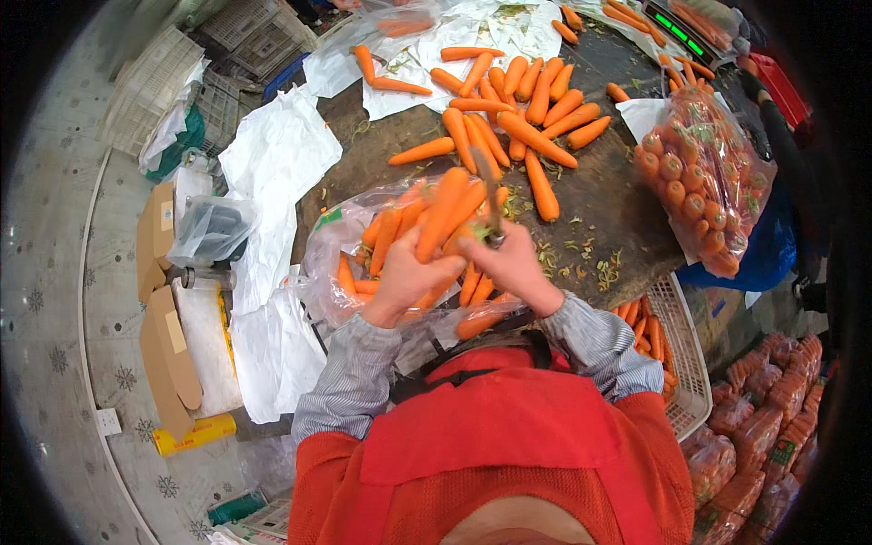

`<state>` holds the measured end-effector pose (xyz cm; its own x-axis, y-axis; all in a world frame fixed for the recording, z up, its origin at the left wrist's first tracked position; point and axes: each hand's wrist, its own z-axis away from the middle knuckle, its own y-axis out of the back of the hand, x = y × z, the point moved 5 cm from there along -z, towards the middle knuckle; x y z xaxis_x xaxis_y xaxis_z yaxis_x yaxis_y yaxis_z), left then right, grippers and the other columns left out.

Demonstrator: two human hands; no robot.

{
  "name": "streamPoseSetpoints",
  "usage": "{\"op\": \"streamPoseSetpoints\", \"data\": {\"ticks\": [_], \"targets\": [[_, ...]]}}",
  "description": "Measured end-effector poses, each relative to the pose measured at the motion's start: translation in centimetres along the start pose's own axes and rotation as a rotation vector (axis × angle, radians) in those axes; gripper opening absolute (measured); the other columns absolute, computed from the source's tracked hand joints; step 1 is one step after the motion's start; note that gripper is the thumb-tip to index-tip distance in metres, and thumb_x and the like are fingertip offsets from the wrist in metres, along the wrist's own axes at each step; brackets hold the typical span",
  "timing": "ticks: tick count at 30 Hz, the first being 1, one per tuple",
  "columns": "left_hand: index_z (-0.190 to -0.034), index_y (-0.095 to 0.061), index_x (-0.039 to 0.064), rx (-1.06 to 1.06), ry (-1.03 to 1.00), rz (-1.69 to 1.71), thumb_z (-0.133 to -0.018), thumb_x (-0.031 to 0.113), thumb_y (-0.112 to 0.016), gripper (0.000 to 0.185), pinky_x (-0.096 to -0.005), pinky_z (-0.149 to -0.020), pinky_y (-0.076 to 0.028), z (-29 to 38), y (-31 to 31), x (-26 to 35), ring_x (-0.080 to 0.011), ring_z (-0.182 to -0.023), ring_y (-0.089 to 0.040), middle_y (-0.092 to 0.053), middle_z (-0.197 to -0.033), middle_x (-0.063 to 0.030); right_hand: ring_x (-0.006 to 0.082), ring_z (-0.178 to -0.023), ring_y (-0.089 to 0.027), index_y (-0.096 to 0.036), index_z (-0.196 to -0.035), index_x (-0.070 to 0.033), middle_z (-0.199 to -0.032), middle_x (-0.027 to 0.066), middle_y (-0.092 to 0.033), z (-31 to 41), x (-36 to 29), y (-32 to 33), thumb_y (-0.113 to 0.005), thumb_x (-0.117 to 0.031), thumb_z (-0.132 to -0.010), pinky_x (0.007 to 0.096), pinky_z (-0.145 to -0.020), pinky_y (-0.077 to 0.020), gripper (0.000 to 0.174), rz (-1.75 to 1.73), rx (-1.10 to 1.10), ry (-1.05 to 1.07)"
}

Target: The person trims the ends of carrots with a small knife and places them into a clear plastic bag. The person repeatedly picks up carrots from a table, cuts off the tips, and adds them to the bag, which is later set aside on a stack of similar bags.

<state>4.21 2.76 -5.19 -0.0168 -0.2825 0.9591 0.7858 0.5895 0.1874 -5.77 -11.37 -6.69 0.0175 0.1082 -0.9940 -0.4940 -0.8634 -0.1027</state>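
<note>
My left hand grips a large carrot, its fat end pointing away from me; another carrot lies against it. In my right hand is a knife, blurred, with its blade pointing up and away. The right thumb is close to a carrot's stem end, though blur hides whether they touch. Beneath both hands a clear plastic bag lies open at the table's near edge, holding several carrots. Just beyond the hands spreads a loose pile of carrots on the dark tabletop.
Green trimmings litter the table. At right stands a full bag of carrots, with a digital scale behind. A plastic crate of carrots sits by my right elbow, bagged carrots beyond. White sheets and cardboard are left.
</note>
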Motion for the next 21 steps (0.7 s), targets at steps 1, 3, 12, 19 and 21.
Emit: {"op": "streamPoseSetpoints", "data": {"ticks": [1, 3, 12, 19, 21], "targets": [[-0.126, -0.057, -0.001, 0.015, 0.039, 0.018, -0.084, 0.015, -0.077, 0.048, -0.0249, -0.073, -0.051, 0.2, 0.4, -0.5, -0.0085, -0.085, -0.062, -0.066, -0.101, -0.0026, 0.0089, -0.063, -0.06, -0.068, -0.096, 0.0, -0.073, -0.0002, -0.065, 0.0, 0.8, 1.1, -0.074, -0.023, -0.089, 0.0274, -0.058, -0.0498, 0.024, -0.041, 0.03, -0.171], [-0.126, -0.057, -0.001, 0.065, 0.107, 0.065, -0.086, 0.012, -0.076, 0.046, -0.0244, -0.072, -0.05, 0.7, 1.1, -1.5, -0.0084, -0.082, -0.061, -0.066, -0.102, -0.0033, 0.0064, -0.055, -0.056, -0.065, -0.091, -0.003, -0.067, -0.0003, -0.061, 0.0, 0.8, 2.7, -0.07, -0.028, -0.094, 0.0231, -0.05, -0.043, 0.025, -0.258, 0.015, -0.152], [-0.136, -0.051, -0.001, -0.171, -0.01, 0.274, -0.083, 0.007, -0.076, 0.059, -0.0301, -0.088, -0.053, 3.8, -0.9, -1.5, -0.0155, -0.104, -0.063, -0.062, -0.12, -0.0083, 0.0116, -0.061, -0.064, -0.068, -0.11, 0.0, -0.073, 0.004, -0.067, 0.6, 1.4, 1.4, -0.064, -0.025, -0.099, 0.027, -0.054, -0.048, 0.027, -0.282, -0.189, -0.198], [-0.128, -0.057, -0.001, 0.169, -0.114, 0.079, -0.077, 0.008, -0.084, 0.058, -0.0293, -0.091, -0.052, 4.7, 1.5, -2.5, -0.0146, -0.106, -0.063, -0.065, -0.12, -0.0064, 0.0292, -0.066, -0.068, -0.066, -0.114, -0.001, -0.084, 0.0145, -0.068, 2.1, -1.4, 2.3, -0.068, -0.005, -0.089, 0.0359, -0.058, -0.0526, 0.025, 0.562, 0.037, 0.614], [-0.127, -0.058, -0.001, 0.228, -0.124, 0.069, -0.076, 0.006, -0.085, 0.058, -0.0299, -0.093, -0.052, 4.8, 1.9, -2.8, -0.0155, -0.107, -0.063, -0.065, -0.12, -0.0072, 0.0373, -0.074, -0.067, -0.065, -0.117, -0.005, -0.088, 0.0173, -0.066, 2.5, -0.9, 2.0, -0.069, -0.004, -0.081, 0.0428, -0.062, -0.0542, 0.036, 0.648, 0.0, 0.535]]}}
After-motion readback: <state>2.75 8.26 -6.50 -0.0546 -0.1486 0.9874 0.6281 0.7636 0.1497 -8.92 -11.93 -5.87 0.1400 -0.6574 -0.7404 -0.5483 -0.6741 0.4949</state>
